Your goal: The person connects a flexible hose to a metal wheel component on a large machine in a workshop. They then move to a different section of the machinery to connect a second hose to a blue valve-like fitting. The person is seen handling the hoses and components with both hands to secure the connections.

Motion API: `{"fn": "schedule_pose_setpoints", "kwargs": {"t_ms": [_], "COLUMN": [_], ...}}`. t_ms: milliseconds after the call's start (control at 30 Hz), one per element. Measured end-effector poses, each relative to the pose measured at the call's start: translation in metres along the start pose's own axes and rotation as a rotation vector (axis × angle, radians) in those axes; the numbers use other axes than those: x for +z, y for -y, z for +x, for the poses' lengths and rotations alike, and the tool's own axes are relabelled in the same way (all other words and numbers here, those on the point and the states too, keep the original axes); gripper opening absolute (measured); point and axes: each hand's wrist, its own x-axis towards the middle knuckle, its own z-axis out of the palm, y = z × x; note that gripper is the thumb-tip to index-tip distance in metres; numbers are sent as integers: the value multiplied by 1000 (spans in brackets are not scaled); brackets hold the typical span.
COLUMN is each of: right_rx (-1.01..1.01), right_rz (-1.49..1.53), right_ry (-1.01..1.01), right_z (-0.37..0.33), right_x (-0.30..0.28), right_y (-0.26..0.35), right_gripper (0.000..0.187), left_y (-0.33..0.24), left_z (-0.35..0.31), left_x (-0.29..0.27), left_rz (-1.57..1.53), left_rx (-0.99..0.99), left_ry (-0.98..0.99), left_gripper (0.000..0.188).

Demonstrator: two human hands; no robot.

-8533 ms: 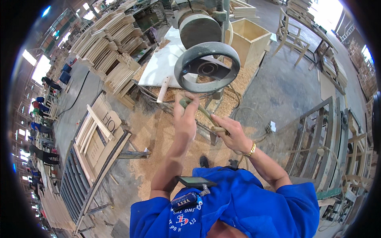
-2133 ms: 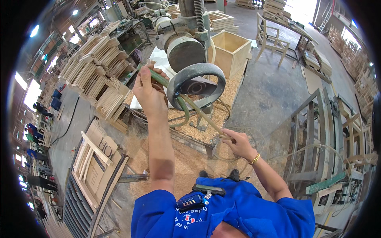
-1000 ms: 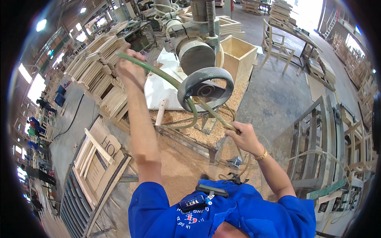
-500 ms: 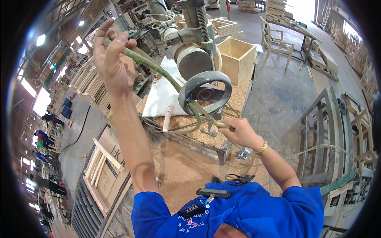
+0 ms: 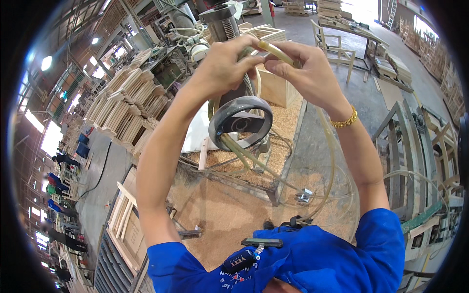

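Both my hands are raised in front of the machine column, above a grey handwheel. My right hand, with a gold bracelet at the wrist, grips a yellowish plastic hose, which arches toward the left fingers. From the right hand, one length hangs toward the floor. Closed fingers of my left hand meet the hose near its upper bend; the exact grip there is blurred. Greenish hose lengths pass through the handwheel and run down to the right. The hands hide part of the column.
The machine table carries sawdust, a white board and a plywood box. Stacked wooden frames stand left. A small metal fitting lies among hoses on the floor. Wooden racks are at right, a chair behind.
My left hand has come down and right from high at the left. My right hand has risen from below the handwheel, and both now meet at the hose above it.
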Motion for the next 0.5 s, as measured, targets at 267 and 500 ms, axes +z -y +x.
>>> {"fn": "schedule_pose_setpoints", "kwargs": {"t_ms": [267,500], "right_rx": [348,335], "right_rz": [118,276], "right_ry": [30,69], "right_z": [-31,-32], "right_x": [-2,13], "right_y": [-18,-43], "right_gripper": [31,28], "left_y": [25,16], "left_z": [21,24], "left_x": [36,39], "left_rz": [274,244], "left_rx": [109,50], "left_ry": [336,421], "left_gripper": [59,98]}}
